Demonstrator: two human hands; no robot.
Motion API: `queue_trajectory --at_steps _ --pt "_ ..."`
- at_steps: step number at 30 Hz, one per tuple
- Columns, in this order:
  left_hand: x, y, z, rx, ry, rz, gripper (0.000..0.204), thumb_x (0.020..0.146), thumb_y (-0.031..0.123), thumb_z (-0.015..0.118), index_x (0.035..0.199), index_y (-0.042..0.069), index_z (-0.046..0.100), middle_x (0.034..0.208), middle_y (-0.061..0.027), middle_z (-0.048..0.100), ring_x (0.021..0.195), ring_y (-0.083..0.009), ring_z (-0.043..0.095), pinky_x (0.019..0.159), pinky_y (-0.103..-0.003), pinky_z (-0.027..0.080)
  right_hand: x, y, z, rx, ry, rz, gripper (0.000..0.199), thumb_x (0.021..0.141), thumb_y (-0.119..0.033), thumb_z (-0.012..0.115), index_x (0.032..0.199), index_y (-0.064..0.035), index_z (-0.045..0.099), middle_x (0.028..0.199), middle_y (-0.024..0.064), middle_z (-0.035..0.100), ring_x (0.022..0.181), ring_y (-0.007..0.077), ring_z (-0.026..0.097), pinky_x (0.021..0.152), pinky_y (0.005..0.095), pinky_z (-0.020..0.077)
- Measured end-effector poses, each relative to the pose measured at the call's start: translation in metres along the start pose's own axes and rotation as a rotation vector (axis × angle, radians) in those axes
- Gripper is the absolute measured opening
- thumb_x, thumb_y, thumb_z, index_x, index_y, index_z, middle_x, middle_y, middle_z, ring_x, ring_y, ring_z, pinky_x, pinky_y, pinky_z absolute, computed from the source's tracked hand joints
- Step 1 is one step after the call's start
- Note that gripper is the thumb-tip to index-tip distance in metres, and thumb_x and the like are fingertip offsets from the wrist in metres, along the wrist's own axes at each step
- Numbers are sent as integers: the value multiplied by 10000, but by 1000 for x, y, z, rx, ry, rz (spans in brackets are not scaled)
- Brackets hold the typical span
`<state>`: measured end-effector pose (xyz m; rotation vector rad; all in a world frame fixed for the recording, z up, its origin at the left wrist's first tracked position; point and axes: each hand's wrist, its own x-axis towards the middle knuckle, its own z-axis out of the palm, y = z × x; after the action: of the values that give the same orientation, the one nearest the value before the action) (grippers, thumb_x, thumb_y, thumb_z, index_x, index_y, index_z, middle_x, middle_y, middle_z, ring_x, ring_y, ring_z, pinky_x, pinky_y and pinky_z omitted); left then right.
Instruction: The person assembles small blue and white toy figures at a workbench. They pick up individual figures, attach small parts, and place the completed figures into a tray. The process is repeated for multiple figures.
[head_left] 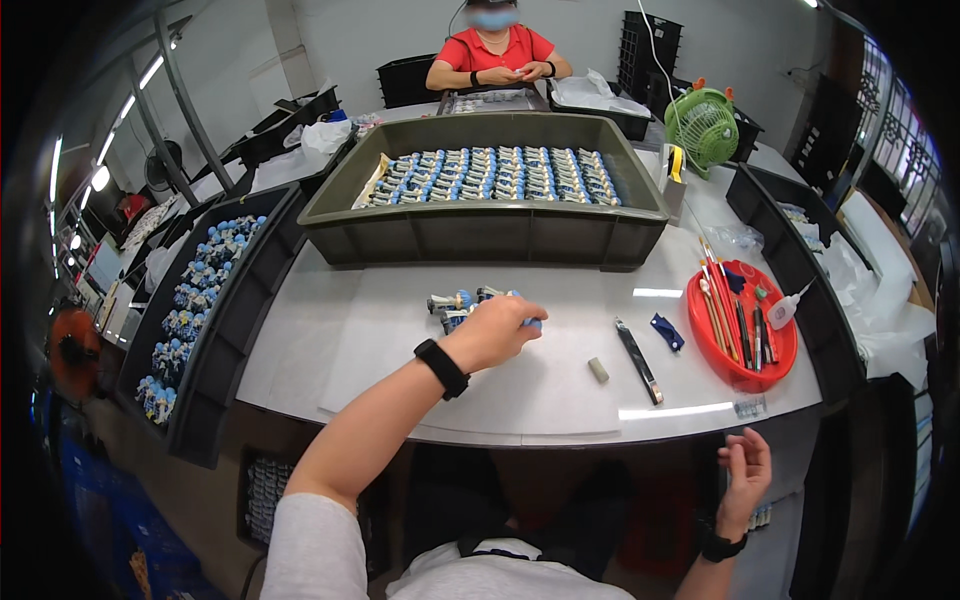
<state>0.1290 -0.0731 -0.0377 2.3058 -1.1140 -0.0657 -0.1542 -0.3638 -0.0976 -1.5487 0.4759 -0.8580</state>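
My left hand (pixel 492 332) reaches over the white table, its fingers closed around a small figurine with a light-blue top (pixel 536 323); most of that piece is hidden by the hand. Beside and partly under the hand lie a few more blue-and-white figurines (pixel 450 302). My right hand (pixel 747 472) hangs off the table's front edge at the right, fingers loosely bent and apart, with nothing seen in them. Nearest to it on the tabletop is a small clear plastic piece (pixel 750 407).
Rows of figurines fill a large grey tray (pixel 480 232) ahead. A black crate (pixel 285 240) of blue-headed figurines stands left. Rightward are a red bowl (pixel 697 335) of brushes and pens, a cutter knife (pixel 638 360) and a grey-green stub (pixel 598 370). A person in red (pixel 497 55) sits opposite.
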Motion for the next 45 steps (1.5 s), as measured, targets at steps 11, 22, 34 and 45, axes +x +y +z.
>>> queue_trajectory --at_steps 11,22,34,45 --pt "-98 47 40 -1677 -40 -194 372 937 111 472 1289 -1 430 1261 -148 511 1120 -207 523 960 -339 420 -76 -41 174 824 -626 738 369 964 -195 435 1242 45 403 1035 208 589 876 243 630 743 294 528" --pt "-96 18 55 -1423 214 -204 344 933 116 509 1261 11 498 1148 -81 572 986 -116 544 873 -262 450 -63 -29 204 216 -594 160 384 824 -96 664 1162 23 528 928 113 632 813 137 611 725 244 495" --pt "-94 12 63 -1372 384 -199 379 889 63 577 1251 -9 493 1067 -61 591 929 -83 540 821 -221 447 -48 4 218 -89 -466 -438 515 680 8 761 1145 -2 540 976 108 648 838 138 591 775 261 468" --pt "-95 13 65 -1402 411 -264 364 870 27 591 1221 -22 510 1062 -58 596 941 -88 549 829 -218 450 -39 -1 210 118 -613 -108 519 694 -32 765 1152 15 525 1041 108 615 895 155 604 808 273 489"
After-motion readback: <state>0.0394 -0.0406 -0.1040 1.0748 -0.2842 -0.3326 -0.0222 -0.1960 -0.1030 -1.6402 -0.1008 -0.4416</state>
